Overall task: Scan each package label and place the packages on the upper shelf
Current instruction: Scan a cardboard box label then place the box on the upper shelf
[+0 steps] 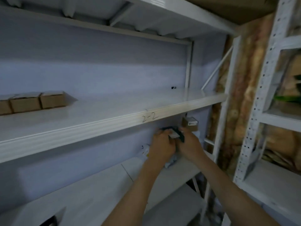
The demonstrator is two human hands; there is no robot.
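Both my hands are under the upper shelf (114, 123), which is marked "2-2", and over the right end of the lower shelf (101, 190). Between them is a small dark package (167, 129) with a white label (173, 135). My left hand (160, 145) grips its left side and my right hand (189, 144) grips its right side. Motion blur hides the fingers' exact hold. A brown cardboard box (189, 123) with a white label stands just behind my hands. Three brown boxes (26, 103) sit in a row at the upper shelf's far left.
A crumpled pale bag (171, 162) lies under my hands, and white packets (145, 150) lie to its left. A white perforated upright (259, 101) of a neighbouring rack, stocked with goods, stands at the right. A small dark item (173, 87) sits at the upper shelf's back.
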